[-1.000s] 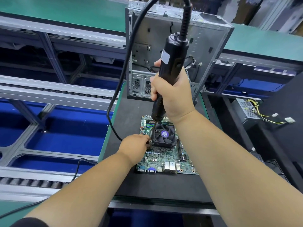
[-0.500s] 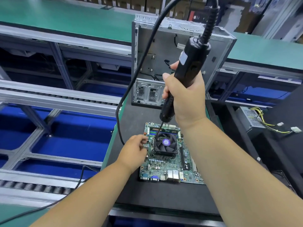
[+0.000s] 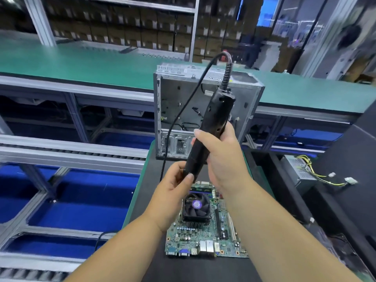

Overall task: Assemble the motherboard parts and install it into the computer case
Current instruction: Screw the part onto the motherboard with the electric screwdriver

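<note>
Your right hand point(image 3: 220, 157) grips the black electric screwdriver point(image 3: 207, 135) around its middle, fingers wrapped over the barrel, holding it tilted with the corded end up and away from you. Your left hand point(image 3: 173, 190) pinches the screwdriver's lower tip end between thumb and fingers, just above the motherboard point(image 3: 205, 239). The tool is lifted clear of the board, not touching it.

The motherboard lies flat on the black mat of the surface point(image 3: 193, 269), directly below your hands, its port edge toward you. The CPU cooler fan point(image 3: 195, 207) sits on the motherboard's far half, partly hidden by your left hand. Beyond the motherboard, at the far end of the mat, the computer case point(image 3: 177, 110) stands upright with its open side facing you. The screwdriver's black cable point(image 3: 183, 110) loops from the tool's top down in front of the case to the left of the motherboard. Right of the motherboard, well apart, a power supply point(image 3: 297, 171) rests with its yellow and black wires trailing to the right.
</note>
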